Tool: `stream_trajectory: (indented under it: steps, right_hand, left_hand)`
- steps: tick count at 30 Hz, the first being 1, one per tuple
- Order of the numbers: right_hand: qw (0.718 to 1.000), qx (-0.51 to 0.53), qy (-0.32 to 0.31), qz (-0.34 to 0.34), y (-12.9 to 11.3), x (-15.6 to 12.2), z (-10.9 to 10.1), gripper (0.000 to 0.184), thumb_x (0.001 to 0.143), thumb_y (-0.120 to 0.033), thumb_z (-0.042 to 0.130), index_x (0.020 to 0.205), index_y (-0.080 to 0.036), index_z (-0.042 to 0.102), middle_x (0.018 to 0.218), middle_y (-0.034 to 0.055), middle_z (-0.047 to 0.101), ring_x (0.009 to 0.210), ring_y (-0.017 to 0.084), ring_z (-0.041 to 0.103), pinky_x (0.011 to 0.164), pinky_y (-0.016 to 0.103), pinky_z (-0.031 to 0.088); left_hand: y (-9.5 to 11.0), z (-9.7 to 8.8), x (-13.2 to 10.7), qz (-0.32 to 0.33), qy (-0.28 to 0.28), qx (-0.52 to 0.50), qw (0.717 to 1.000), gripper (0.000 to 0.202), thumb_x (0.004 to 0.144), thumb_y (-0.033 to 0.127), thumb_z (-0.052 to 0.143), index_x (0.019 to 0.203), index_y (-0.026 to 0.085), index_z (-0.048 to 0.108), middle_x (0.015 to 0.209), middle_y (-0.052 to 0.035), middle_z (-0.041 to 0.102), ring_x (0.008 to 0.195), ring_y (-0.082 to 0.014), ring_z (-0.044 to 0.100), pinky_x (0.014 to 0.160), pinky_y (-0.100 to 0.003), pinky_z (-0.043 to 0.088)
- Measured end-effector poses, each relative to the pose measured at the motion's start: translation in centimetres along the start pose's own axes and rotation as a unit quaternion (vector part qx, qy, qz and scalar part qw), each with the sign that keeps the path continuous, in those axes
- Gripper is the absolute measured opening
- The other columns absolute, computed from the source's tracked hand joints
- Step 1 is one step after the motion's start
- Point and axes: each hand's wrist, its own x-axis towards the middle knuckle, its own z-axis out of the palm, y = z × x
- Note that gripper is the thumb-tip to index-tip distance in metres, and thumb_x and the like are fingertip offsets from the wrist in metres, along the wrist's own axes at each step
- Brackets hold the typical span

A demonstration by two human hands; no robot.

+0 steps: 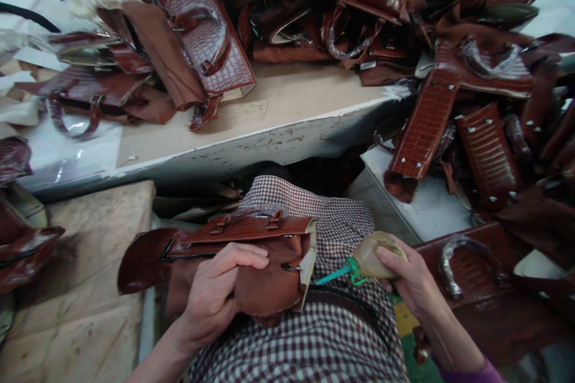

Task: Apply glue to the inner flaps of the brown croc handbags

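A brown crocodile-patterned leather handbag piece (269, 284) with a cloth lining lies across my lap, its pale inner edge turned to the right. My left hand (215, 287) is closed on the lining, thumb side up. In my right hand (406, 269) is a squeeze glue bottle (372, 254), yellowish and translucent, with a green tie at its neck. Its thin blue-green nozzle points left and ends close to the bag's right edge; whether it touches cannot be made out. Beneath both hands spreads a checked apron (309, 197).
Ahead runs a worktable (287, 93) heaped with brown bag parts. More handbags (485, 149) are piled on a white surface at the right. On the left stands a stained, paper-covered board (90, 251), with another bag piece (27, 245) at its edge.
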Motion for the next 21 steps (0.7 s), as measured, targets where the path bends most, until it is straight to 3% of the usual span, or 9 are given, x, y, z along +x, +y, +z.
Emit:
stream_trajectory:
  steps: [4, 9, 14, 21]
  right_hand:
    - [0.998, 0.065, 0.008, 0.003, 0.2, -0.2, 0.4, 0.039, 0.071, -0.047, 0.084, 0.088, -0.013, 0.072, 0.066, 0.0033, 0.060, 0.048, 0.012, 0.045, 0.033, 0.020, 0.036]
    - [0.999, 0.017, 0.034, -0.020, 0.0, -1.2, 1.3, 0.038, 0.072, -0.044, 0.084, 0.094, -0.016, 0.072, 0.073, 0.0035, 0.063, 0.054, 0.014, 0.049, 0.035, 0.019, 0.038]
    - [0.999, -0.049, 0.000, -0.004, -0.5, -2.4, 1.8, 0.046, 0.073, -0.046, 0.084, 0.106, -0.018, 0.069, 0.078, 0.0026, 0.064, 0.057, 0.015, 0.051, 0.038, 0.021, 0.042]
    - [1.000, 0.004, -0.010, 0.005, 0.1, -3.6, 2.6, 0.050, 0.072, -0.046, 0.084, 0.109, -0.017, 0.066, 0.078, 0.0029, 0.064, 0.055, 0.015, 0.053, 0.035, 0.019, 0.039]
  left_hand:
    - [-0.1, 0.0, -0.1, 0.001, 0.004, 0.000, 1.000, 0.017, 0.089, 0.008, 0.056, 0.098, 0.015, 0.068, 0.093, -0.0073, 0.072, 0.095, -0.0175, 0.069, 0.083, -0.024, 0.057]
    - [-0.3, 0.0, -0.4, -0.011, 0.008, 0.000, 1.000, 0.017, 0.089, 0.007, 0.058, 0.099, 0.017, 0.067, 0.095, -0.0069, 0.072, 0.096, -0.0180, 0.069, 0.083, -0.025, 0.057]
    - [-0.5, 0.0, -0.6, -0.013, 0.004, -0.005, 1.000, 0.017, 0.090, 0.007, 0.057, 0.100, 0.017, 0.067, 0.096, -0.0065, 0.071, 0.098, -0.0169, 0.068, 0.086, -0.024, 0.055]
    - [-0.2, 0.1, -0.5, -0.015, 0.002, -0.001, 1.000, 0.016, 0.091, 0.008, 0.057, 0.099, 0.016, 0.067, 0.097, -0.0061, 0.071, 0.099, -0.0153, 0.068, 0.088, -0.021, 0.054]
